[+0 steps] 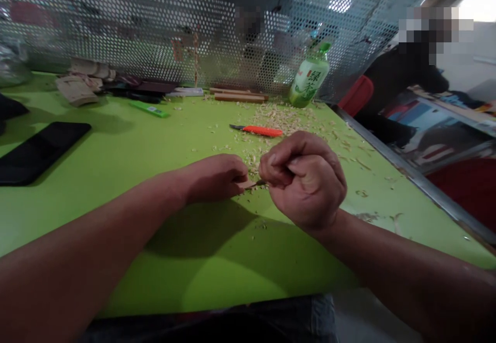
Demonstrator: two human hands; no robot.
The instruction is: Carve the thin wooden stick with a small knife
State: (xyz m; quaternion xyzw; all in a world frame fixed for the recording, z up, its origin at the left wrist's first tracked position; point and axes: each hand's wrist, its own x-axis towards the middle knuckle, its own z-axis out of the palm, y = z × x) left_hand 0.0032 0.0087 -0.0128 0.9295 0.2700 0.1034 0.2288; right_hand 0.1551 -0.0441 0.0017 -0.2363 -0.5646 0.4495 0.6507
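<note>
Just above the green table [217, 276], my left hand [217, 176] is closed on a small pale piece of wood [246, 184], mostly hidden by the fingers. My right hand [306, 177] makes a fist around a carving tool, and only its thin dark metal tip [260, 182] shows. That tip touches or nearly touches the wood between the two hands. Behind my hands lies a craft knife [261, 130] with an orange handle and a dark blade. Pale wood shavings [279, 115] are scattered around the knife and to the right.
A green-tea bottle [310, 77] stands by the perforated metal screen [135, 28]. Wooden sticks [239, 96], a green blade case [149, 109] and wood pieces [79, 89] line the back. A black phone [42, 152] lies left. Another person [403, 79] sits beyond the right edge.
</note>
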